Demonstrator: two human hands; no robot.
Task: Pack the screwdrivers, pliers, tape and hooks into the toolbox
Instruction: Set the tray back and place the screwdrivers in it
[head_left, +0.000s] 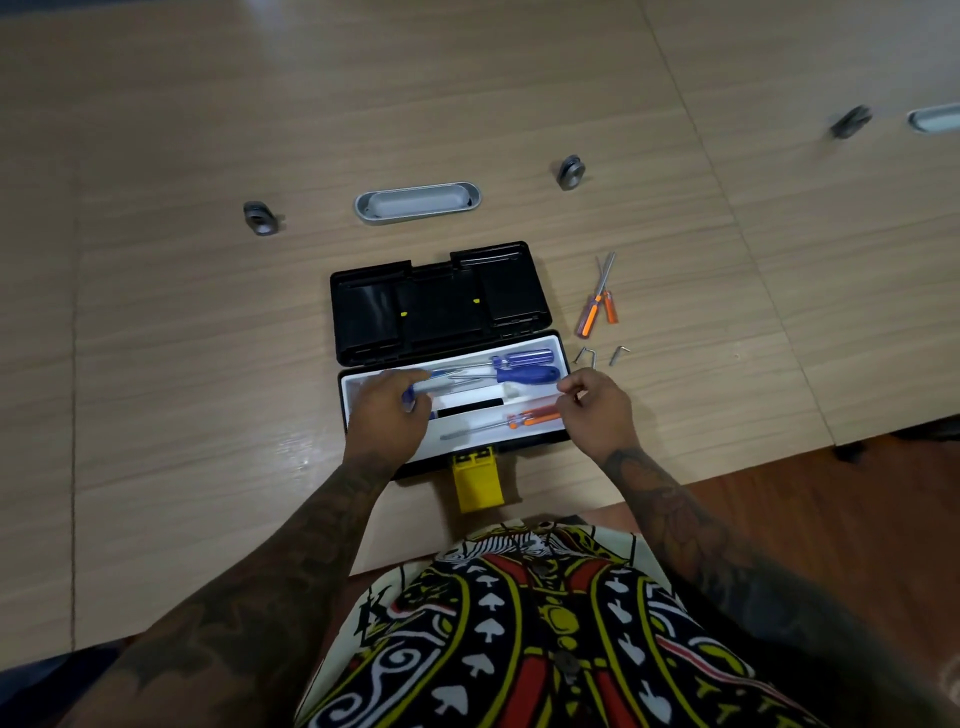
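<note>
Blue screwdrivers (524, 366) crosswise, handles rightward.

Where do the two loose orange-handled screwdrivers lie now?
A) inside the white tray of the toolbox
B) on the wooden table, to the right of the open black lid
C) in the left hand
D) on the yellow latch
B: the two orange-handled screwdrivers lie crossed on the wooden table, right of the open black lid.

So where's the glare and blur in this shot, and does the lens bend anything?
Head view: glare sheens the table left of the toolbox; the far-right grommet is smeared, and the left hand blurs the tool it holds; table seams bow outward toward the edges, typical wide-angle distortion; corners darken.
</note>
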